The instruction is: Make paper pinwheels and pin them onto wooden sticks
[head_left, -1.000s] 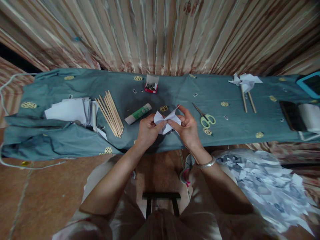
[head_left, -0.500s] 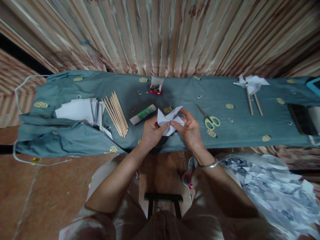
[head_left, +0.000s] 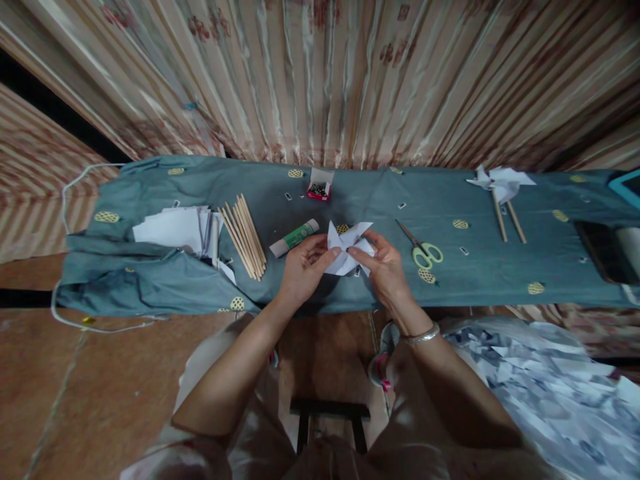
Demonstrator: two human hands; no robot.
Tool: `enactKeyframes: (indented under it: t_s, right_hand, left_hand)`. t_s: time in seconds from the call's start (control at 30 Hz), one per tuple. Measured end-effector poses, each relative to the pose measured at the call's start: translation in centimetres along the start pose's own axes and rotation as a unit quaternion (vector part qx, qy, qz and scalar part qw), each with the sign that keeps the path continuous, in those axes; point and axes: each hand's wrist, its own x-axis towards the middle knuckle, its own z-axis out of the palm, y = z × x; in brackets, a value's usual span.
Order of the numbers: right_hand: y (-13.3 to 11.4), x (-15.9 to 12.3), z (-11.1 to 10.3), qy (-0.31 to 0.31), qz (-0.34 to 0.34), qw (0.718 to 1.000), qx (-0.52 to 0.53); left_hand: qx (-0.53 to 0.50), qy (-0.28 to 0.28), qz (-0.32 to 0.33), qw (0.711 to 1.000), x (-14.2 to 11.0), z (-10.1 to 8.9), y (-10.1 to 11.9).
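A white paper pinwheel [head_left: 345, 261] is held between my two hands above the near edge of the cloth-covered table. My left hand [head_left: 306, 267] grips its left side, thumb pressed close to the middle. On the other side my right hand [head_left: 384, 267] pinches it, with the thumb at the centre and the fingers behind the right blade. A green and white glue stick [head_left: 295, 238] lies just beyond my left hand. To the right of my right hand are scissors [head_left: 425, 252] with pale green handles. Fingertips behind the paper are hidden.
Wooden sticks [head_left: 243, 237] and stacked white paper [head_left: 175, 229] lie at left. A small red box [head_left: 319, 189] of pins stands open at the back. Finished pinwheels [head_left: 503, 183] on sticks and a dark phone [head_left: 603, 250] lie right. A bag of paper scraps [head_left: 545, 380] sits below.
The whole view has shifted, so the table sits slightly lower and further right. Both hands still hold the pinwheel, its blades now spread a little flatter, thumbs near its centre.
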Motion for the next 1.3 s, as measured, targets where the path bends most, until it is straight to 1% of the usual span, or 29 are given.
enactKeyframes:
  t_s: [0.1,0.17,0.2,0.23,0.3,0.37,0.43,0.5,0.57,0.63,0.87,1.07,1.13,1.2,1.23,1.3]
  right_hand:
    - [0.0,0.2,-0.2,0.016,-0.008,1.0,0.006]
    - [0.0,0.3,-0.4,0.019,-0.011,1.0,0.006]
    - [0.0,0.4,-0.5,0.019,-0.01,1.0,0.008]
    - [0.0,0.4,-0.6,0.018,-0.009,1.0,0.01]
    - [0.0,0.4,-0.8,0.014,-0.009,1.0,0.012]
    - [0.0,0.5,-0.9,0.012,-0.013,1.0,0.01]
    - [0.0,0.6,-1.0,0.011,-0.017,1.0,0.007]
    - [0.1,0.6,-1.0,0.013,-0.015,1.0,0.013]
    - [0.2,0.7,-1.0,0.011,-0.013,1.0,0.02]
    - [0.3,0.7,-1.1,0.011,-0.015,1.0,0.024]
    - [0.1,0.7,-1.5,0.015,-0.011,1.0,0.023]
    - [0.0,0.8,-1.8,0.011,-0.023,0.999,0.028]
    - [-0.1,0.8,-2.0,0.012,-0.023,0.999,0.03]
    - [-0.3,0.8,-2.2,0.014,-0.025,0.999,0.032]
    - [-0.4,0.7,-2.3,0.015,-0.025,0.999,0.033]
    - [-0.7,0.7,-2.6,0.014,-0.027,0.999,0.035]
  left_hand:
    - [0.056,0.041,0.047,0.996,0.8,-2.2,0.6]
    - [0.118,0.083,0.08,0.986,1.6,-4.3,1.0]
    - [0.16,0.114,0.096,0.976,2.0,-5.6,1.3]
    - [0.214,0.14,0.109,0.961,2.4,-6.9,1.5]
    - [0.327,0.182,0.115,0.92,3.0,-9.3,1.8]
    - [0.426,0.193,0.089,0.88,3.3,-11.3,1.9]
    - [0.5,0.19,0.065,0.842,3.5,-12.5,1.8]
    - [0.543,0.18,0.045,0.819,3.5,-13.1,1.6]
    - [0.562,0.169,0.028,0.809,3.6,-13.3,1.5]
    - [0.567,0.163,0.016,0.807,3.7,-13.3,1.3]
    - [0.568,0.174,0.005,0.804,4.3,-13.9,1.3]
    - [0.6,0.174,-0.012,0.78,4.3,-13.5,1.9]
    - [0.61,0.177,-0.008,0.773,4.4,-13.6,1.9]
    - [0.609,0.178,0.003,0.772,4.4,-13.7,1.9]
    - [0.603,0.179,0.011,0.777,4.4,-13.8,1.9]
    - [0.572,0.183,0.027,0.799,4.4,-13.9,1.9]
